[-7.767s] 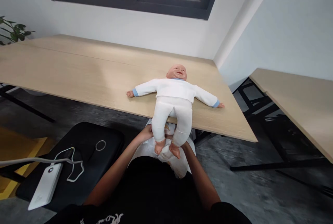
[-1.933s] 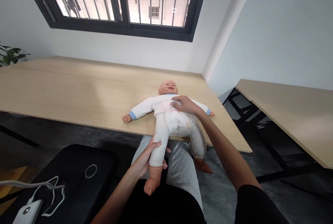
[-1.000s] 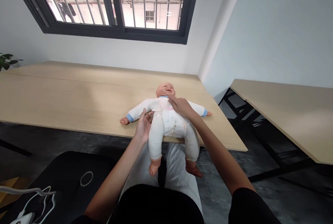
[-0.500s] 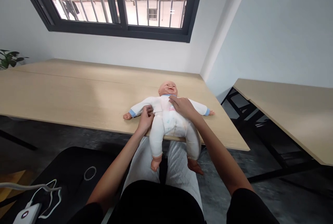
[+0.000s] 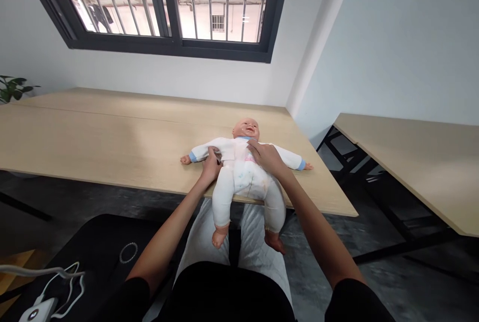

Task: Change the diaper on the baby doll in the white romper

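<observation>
A baby doll (image 5: 243, 177) lies on its back on the light wood table (image 5: 112, 132), its white-clad legs hanging over the front edge. It wears a white top with blue cuffs, and a printed diaper shows at its middle. My left hand (image 5: 210, 166) pinches the edge of the white top near the doll's arm on the left. My right hand (image 5: 265, 157) rests on the doll's chest, fingers together on the top. Whether it grips the cloth is hidden.
My lap in white quilted trousers (image 5: 239, 234) lies below the doll's feet. To the lower left stands a black padded stool (image 5: 86, 247) with a metal ring (image 5: 128, 252) and a white power bank (image 5: 41, 309) with a cable. Another table (image 5: 407, 162) stands to the right.
The doll now lies flat with legs lowered, no longer lifted by the feet. My left hand has moved from the leg up to the top's edge. My right hand stays on the chest.
</observation>
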`<act>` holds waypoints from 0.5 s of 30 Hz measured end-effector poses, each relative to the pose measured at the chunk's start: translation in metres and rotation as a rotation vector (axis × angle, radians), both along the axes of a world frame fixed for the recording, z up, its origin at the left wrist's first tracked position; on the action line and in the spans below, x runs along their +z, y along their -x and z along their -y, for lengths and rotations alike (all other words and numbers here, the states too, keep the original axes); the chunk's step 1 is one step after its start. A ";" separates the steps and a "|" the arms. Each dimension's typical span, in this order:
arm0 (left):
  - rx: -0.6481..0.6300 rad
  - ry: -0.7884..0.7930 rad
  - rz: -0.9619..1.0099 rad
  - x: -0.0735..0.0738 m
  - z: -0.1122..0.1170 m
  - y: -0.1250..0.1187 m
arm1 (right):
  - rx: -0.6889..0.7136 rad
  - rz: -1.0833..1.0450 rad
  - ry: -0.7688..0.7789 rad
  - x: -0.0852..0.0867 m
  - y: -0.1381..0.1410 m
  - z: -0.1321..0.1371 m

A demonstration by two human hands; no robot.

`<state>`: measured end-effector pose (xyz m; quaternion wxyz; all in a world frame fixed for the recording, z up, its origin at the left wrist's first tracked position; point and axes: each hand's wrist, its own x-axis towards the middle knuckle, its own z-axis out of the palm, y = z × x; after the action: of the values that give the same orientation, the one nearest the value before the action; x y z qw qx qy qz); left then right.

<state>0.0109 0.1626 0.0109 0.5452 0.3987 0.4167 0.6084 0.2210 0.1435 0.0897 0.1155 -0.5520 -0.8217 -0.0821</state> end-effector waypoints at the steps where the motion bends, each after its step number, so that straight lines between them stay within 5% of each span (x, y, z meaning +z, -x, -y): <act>1: 0.018 -0.042 -0.062 -0.001 0.000 0.001 | -0.003 -0.001 0.003 0.001 0.001 0.001; 9: -0.230 -0.256 -0.359 0.002 0.001 0.039 | -0.030 0.054 -0.010 0.005 0.007 0.005; 15: -0.128 -0.289 -0.434 0.003 0.000 0.060 | -0.036 0.042 0.002 0.006 0.005 0.002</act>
<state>-0.0491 0.1623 0.0140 0.4178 0.6193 0.4065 0.5260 0.2163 0.1415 0.0957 0.0962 -0.5649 -0.8140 -0.0949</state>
